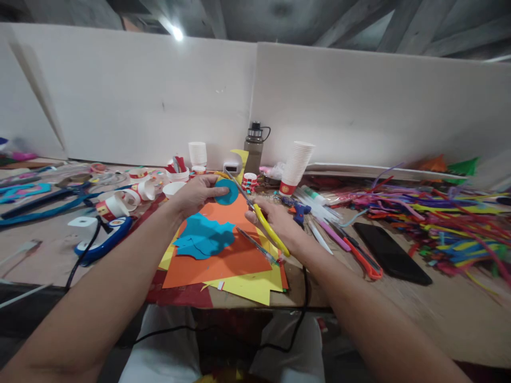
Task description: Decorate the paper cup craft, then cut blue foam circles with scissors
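Observation:
Between the fingertips of my left hand is a round blue paper disc, held up over the paper sheets. My right hand grips the yellow handles of a pair of scissors, whose blades point up and left, close to the disc's right edge. Whether the blades touch the disc I cannot tell. Below lies an irregular blue paper offcut on an orange sheet, with yellow sheets underneath. A pen rests on the orange sheet, near my right hand.
Stacked paper cups and a dark bottle stand at the back. To the right lie a black phone, a red utility knife and many coloured pipe cleaners. Blue-handled pliers and cut cups are at left.

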{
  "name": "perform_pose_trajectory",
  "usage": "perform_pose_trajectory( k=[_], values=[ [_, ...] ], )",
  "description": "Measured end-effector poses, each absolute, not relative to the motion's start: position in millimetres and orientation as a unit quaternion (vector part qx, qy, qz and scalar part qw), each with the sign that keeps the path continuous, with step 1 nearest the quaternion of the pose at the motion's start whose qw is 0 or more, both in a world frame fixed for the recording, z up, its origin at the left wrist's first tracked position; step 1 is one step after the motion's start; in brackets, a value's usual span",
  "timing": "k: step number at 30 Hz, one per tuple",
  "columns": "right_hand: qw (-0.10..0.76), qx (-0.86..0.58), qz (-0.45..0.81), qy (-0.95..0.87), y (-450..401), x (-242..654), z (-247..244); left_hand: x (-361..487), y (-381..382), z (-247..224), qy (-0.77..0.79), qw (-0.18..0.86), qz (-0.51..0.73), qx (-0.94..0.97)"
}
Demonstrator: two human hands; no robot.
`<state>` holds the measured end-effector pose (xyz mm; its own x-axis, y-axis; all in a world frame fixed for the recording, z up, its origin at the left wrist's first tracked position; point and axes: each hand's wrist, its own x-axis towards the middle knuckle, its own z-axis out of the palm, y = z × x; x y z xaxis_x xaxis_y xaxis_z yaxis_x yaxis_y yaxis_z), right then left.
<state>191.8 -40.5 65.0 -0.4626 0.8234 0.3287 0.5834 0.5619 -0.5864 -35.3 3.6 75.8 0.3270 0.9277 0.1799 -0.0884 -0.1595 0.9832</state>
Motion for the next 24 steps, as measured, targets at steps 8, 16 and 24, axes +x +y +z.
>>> perform_pose_trajectory(
  k=[8, 16, 24],
  values=[
    [0.263, -0.443, 0.205, -0.832, -42.8, 194.3, 65.6, -40.7, 3.9, 78.2, 0.374, 0.524, 0.434, 0.631],
    [0.249, -0.436, 0.200, -0.841, -41.8, 195.5, 66.8, -44.2, 10.1, 73.1, 0.350, 0.520, 0.419, 0.657],
    [0.255, -0.429, 0.182, -0.847, -38.8, 196.8, 62.6, -48.5, 11.9, 72.0, 0.369, 0.499, 0.399, 0.675]
  ],
)
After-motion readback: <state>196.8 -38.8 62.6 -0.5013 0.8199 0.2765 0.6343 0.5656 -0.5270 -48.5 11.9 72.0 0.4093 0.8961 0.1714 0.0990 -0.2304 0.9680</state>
